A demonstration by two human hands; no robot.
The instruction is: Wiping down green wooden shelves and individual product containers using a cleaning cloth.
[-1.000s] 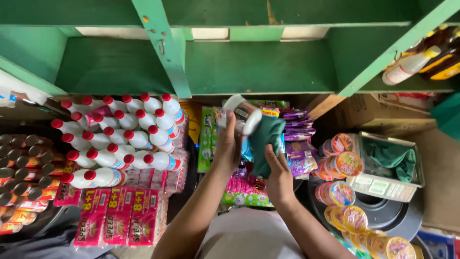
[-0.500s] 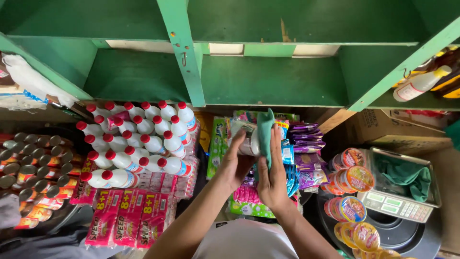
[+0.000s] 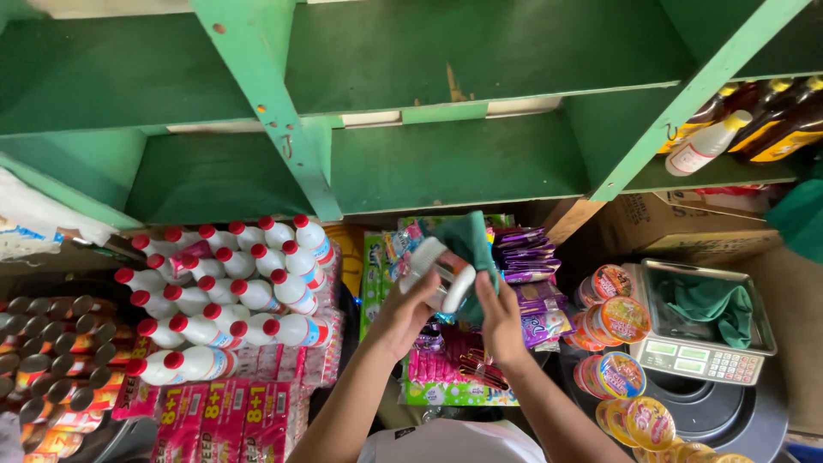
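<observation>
My left hand (image 3: 403, 310) grips a small white bottle (image 3: 439, 268) with a white cap, held tilted above the goods. My right hand (image 3: 500, 319) presses a dark green cloth (image 3: 470, 243) against the bottle's side. Both hands are close together in the middle of the view, in front of an empty green wooden shelf (image 3: 446, 163).
White bottles with red caps (image 3: 225, 291) lie stacked at the left, beside brown-capped bottles (image 3: 39, 351) and red sachet packs (image 3: 223, 416). Purple and green sachets (image 3: 527, 257) lie below the hands. At the right are round cups (image 3: 613, 317), a weighing scale (image 3: 707, 321) holding green cloth, and dark bottles (image 3: 754, 124).
The view has tilted and shifted, so the shelf fills more of the frame. The cloth has moved from beside the bottle to over its side, with my right hand against it.
</observation>
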